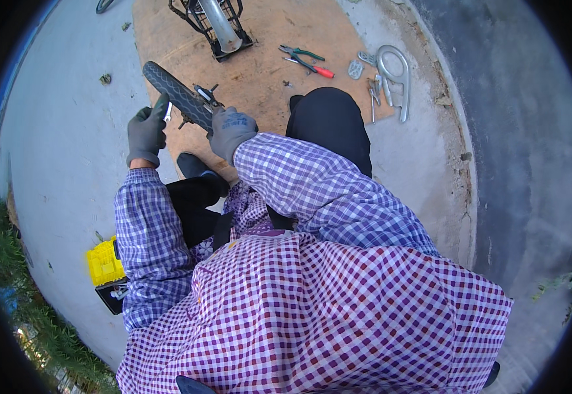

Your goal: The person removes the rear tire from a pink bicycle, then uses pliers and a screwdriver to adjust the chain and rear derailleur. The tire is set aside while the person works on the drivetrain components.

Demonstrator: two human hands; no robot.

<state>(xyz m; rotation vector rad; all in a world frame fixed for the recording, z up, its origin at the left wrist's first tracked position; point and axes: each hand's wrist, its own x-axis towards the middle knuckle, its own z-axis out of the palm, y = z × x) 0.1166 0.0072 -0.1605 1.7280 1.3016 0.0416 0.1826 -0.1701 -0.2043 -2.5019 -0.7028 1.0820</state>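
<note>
2 gloved hands, raised forward, apart: left hand (146, 133) fisted around a small metal tool (167, 112); right hand (230, 131) clamped on black tyre (177, 94), forearm angled inward.

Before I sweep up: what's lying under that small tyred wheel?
Under the wheel lies a brown board on the concrete. The left hand with a tool and the right hand cover its near end.
</note>
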